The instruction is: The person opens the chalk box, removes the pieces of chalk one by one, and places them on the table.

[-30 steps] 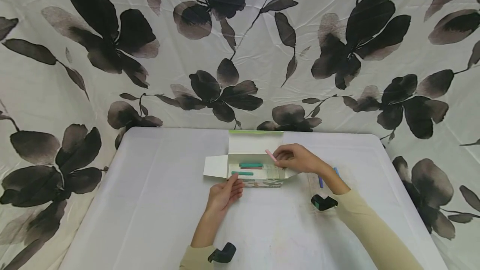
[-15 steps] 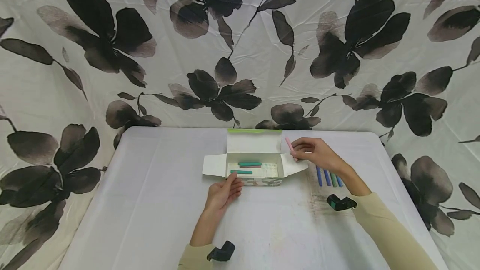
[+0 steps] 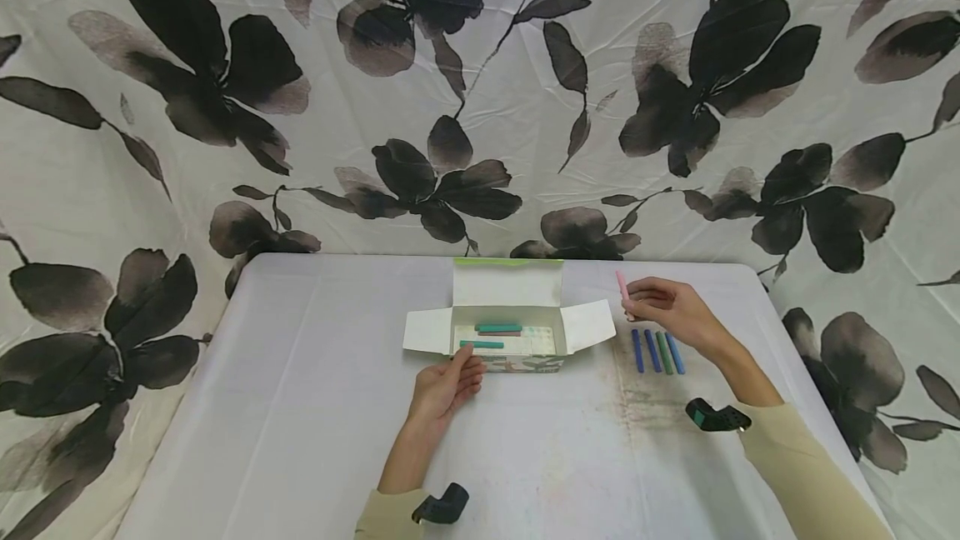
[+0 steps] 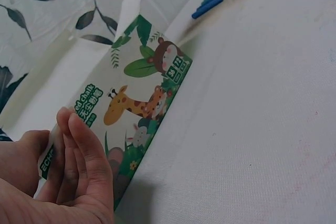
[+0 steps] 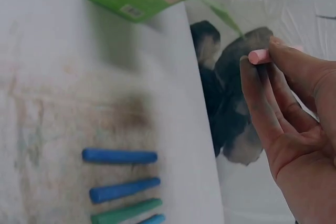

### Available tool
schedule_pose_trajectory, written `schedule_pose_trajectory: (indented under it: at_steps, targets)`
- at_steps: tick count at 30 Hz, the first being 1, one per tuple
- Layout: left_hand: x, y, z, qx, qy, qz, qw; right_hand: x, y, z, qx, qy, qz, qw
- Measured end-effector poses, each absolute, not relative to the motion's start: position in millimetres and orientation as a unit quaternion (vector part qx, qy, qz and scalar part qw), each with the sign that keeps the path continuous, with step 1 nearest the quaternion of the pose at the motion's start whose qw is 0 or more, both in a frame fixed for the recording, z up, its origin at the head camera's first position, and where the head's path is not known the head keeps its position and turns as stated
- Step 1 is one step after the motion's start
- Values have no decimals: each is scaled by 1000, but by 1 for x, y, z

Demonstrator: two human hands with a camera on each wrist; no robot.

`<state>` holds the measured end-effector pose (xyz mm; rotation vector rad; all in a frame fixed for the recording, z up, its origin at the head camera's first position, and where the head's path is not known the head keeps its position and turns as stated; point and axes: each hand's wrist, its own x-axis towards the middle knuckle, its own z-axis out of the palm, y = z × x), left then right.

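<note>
An open chalk box (image 3: 510,338) with animal pictures on its side (image 4: 137,106) lies on the white table (image 3: 300,407). Green and reddish chalk sticks (image 3: 498,329) lie inside it. My left hand (image 3: 448,382) rests against the box's near left corner, fingers laid on its printed side (image 4: 79,150). My right hand (image 3: 667,307) pinches a pink chalk stick (image 3: 622,284) above the table, right of the box (image 5: 258,56). Just below that hand lies a row of blue and green chalk sticks (image 3: 657,352) on the table (image 5: 122,178).
A floral cloth (image 3: 480,90) hangs behind the table and drapes at both sides. The tabletop right of the box shows smudged chalk stains (image 3: 645,398). Black wrist cameras (image 3: 716,417) sit on both sleeves.
My right hand carried the pink chalk from over the box's right end out to the right, above the row of sticks on the table. The left hand stayed at the box.
</note>
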<state>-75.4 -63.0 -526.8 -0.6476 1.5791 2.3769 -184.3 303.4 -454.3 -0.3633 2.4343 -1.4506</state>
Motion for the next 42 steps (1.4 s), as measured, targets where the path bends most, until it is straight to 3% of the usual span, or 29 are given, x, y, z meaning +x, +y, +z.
schedule_pose_trajectory:
  at_steps: [28, 34, 42]
  targets:
    - [-76, -63, -528, -225, 526, 813, 109, -148, 376, -507, -10, 884, -455, 111]
    - [-76, -63, -528, -224, 530, 810, 111, -143, 382, -513, 6, 873, -470, 130]
    - [-75, -62, -527, -225, 532, 809, 108, -144, 385, -515, 7, 918, -376, 126]
